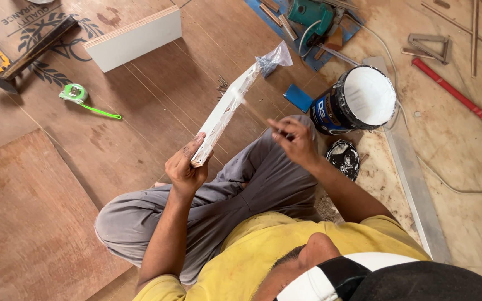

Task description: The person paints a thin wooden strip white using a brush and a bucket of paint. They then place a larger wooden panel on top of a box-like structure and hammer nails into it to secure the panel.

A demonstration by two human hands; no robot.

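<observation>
I see my left hand (pixel 184 167) clenched around the near end of a narrow white board strip (pixel 224 111), its fingers wrapped over the lower edge, so that the strip rises slantwise away from me above the plywood floor (pixel 157 95). My right hand (pixel 294 140) has its fingers pinched on a thin stick (pixel 255 113), blurred along its length; the tip lies at the strip's long edge, though I cannot tell whether it touches. A clear plastic bag (pixel 274 57) sits at the strip's far end.

Just beyond the right hand stands an open can of white glue (pixel 364 97), with its dark lid (pixel 343 159) lying beside my knee. A long pale metal straightedge (pixel 414 184) runs along the right, close to the can, so room on that side is tight.

To the left the floor is far freer: a green tape measure (pixel 75 93), a white block of board (pixel 134 39) and a black framing square (pixel 29 53) lie well apart from the strip. A teal power tool (pixel 311 14) is cut off by the top edge, and a red-handled tool (pixel 458 95) runs toward the right edge. My own head and yellow shirt (pixel 263 245) hide the floor nearest me.
</observation>
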